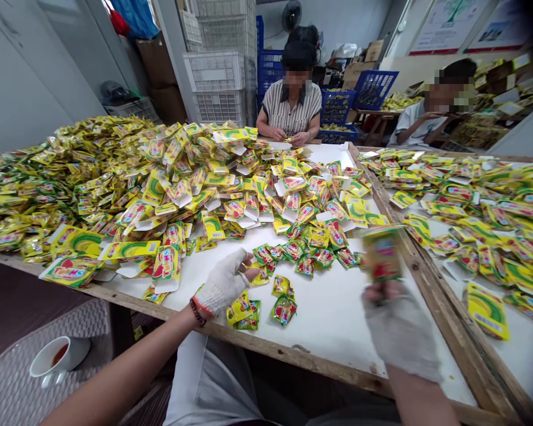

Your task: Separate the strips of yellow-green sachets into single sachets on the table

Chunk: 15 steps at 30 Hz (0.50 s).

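My left hand [226, 285], in a white fingerless-tipped glove, hovers low over the white tabletop [328, 313], thumb and fingers apart. A small yellow packet [260, 276] lies by its fingertips, partly covered by them. Beside and below that hand are more yellow and green packets [284, 309]. At the right, my right hand [400, 319], also gloved and smeared by motion, grips a small yellow-and-red printed carton [382, 251] held upright above the table. Several small red-and-green packets [293, 251] lie in a loose row between the hands, in front of heaped cartons [213, 225].
A big pile of packets [84, 171] covers the left side. A wooden strip [420, 266] divides off more cartons [486, 310] on the right. A cup [60, 361] stands on a stool [13, 384]. Two people [291, 106] sit across, near stacked crates [217, 71].
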Motion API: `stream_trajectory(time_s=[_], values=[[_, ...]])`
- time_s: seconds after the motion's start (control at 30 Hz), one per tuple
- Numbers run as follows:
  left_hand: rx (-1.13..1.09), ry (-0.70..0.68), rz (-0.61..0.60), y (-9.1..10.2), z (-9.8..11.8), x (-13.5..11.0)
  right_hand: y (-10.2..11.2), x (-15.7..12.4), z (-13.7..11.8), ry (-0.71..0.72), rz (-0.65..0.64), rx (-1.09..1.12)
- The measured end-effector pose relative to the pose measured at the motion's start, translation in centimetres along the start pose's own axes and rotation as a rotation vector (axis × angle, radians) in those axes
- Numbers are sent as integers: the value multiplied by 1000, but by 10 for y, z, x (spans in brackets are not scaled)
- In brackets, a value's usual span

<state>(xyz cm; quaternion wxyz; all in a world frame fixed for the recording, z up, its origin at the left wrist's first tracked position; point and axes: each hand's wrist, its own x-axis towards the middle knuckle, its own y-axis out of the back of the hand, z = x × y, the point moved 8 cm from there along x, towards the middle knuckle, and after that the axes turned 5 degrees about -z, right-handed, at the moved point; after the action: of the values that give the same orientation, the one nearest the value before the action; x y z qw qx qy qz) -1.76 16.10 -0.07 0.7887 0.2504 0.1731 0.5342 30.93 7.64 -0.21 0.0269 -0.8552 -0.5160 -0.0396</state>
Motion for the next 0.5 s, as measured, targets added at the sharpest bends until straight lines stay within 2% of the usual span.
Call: stream_trajectory(time_s=[0.07, 0.1, 0.13, 0.17, 0.27, 0.33, 0.4, 0.5], values=[[254, 26, 56, 9, -7, 10, 29, 8, -11, 69, 175, 296], [377, 35, 56, 8, -9, 15, 29, 10, -12, 47, 189, 399], [489, 47, 51, 4, -11, 18, 20, 10, -10, -1, 162, 442], [581, 58, 45, 0, -11, 21, 2, 9, -7, -68, 88, 409], [695, 61, 42, -16, -8, 23, -79, -5, 12, -186, -336, -64], [636, 45, 41, -22, -6, 22, -121, -13, 24, -90, -483, -389], [472, 31, 22, -23, -8, 19, -145, -16, 35, 12, -545, -654], [137, 59, 34, -16, -15, 14, -155, -15, 46, 61, -588, -856]])
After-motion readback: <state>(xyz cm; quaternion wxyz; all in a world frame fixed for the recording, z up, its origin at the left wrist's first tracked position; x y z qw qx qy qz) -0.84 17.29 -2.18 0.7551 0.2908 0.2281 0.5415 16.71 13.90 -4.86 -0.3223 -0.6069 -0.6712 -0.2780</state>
